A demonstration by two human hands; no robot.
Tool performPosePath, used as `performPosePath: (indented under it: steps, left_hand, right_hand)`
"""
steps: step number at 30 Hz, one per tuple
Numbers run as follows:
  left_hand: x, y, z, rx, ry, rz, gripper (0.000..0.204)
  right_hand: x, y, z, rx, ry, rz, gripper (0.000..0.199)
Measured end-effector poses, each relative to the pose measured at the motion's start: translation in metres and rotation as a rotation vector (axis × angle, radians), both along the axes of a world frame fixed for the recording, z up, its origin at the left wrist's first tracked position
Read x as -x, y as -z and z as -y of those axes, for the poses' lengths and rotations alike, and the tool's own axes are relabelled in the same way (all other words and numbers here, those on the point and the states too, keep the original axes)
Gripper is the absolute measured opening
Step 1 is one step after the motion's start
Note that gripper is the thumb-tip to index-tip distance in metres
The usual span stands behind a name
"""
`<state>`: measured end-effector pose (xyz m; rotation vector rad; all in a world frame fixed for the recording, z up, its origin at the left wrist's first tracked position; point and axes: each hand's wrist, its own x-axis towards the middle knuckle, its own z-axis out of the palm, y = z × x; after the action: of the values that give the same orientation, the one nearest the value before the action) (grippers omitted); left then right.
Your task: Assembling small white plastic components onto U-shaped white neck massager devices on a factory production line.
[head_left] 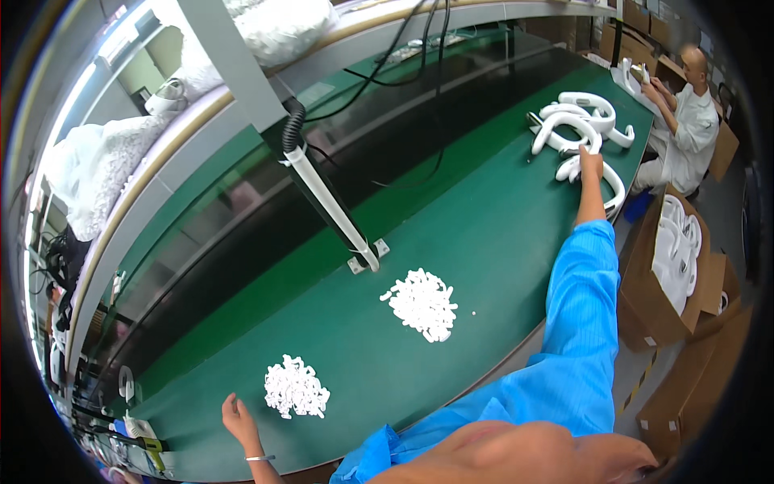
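Bright blue top [500,403], kinda loose and wrinkly, with faint thin lines running through the fabric. The right sleeve [582,298] ends partway down the forearm in a bunched-up edge. There's a slim pale band [260,458] round the left wrist, maybe a metal bracelet, but it's too small to swear to.

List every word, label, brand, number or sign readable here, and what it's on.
None can be read.
White label on the brown box holding white parts: too small.
Pale label on the lower brown box: too small.
White curved pieces by the right hand: no readable text.
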<state>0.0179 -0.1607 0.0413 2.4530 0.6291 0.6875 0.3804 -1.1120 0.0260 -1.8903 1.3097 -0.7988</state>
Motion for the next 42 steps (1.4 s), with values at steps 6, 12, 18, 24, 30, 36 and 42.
performPosePath:
  steps: [6,12,18,24,30,36,42]
  left_hand:
    - [0.024,0.014,0.000,-0.374,0.028,-0.129,0.033]
    - [0.032,0.029,-0.008,-0.344,0.034,-0.214,0.037]
    - [0.064,0.024,-0.022,-0.358,0.077,-0.180,0.037]
    - [0.061,-0.002,-0.018,-0.482,0.013,-0.096,0.045]
    - [0.061,0.041,-0.033,-0.421,-0.115,-0.253,0.056]
    - [0.090,0.035,-0.049,-0.215,-0.089,-0.117,0.053]
    - [0.126,0.022,-0.157,0.756,0.212,0.123,0.047]
  right_hand:
    - [0.022,0.017,-0.018,0.162,0.024,0.041,0.059]
    - [0.064,-0.011,-0.073,0.281,-0.150,-0.047,0.071]
    - [0.102,-0.027,-0.153,0.537,-0.378,0.203,0.058]
    - [0.240,-0.053,-0.316,0.016,-0.906,0.716,0.031]
    - [0.293,-0.023,-0.497,-0.097,-1.329,0.615,0.030]
    - [0.265,-0.027,-0.651,-0.305,-1.782,0.315,0.040]
    - [0.217,0.030,-0.704,0.057,-1.893,0.203,0.044]
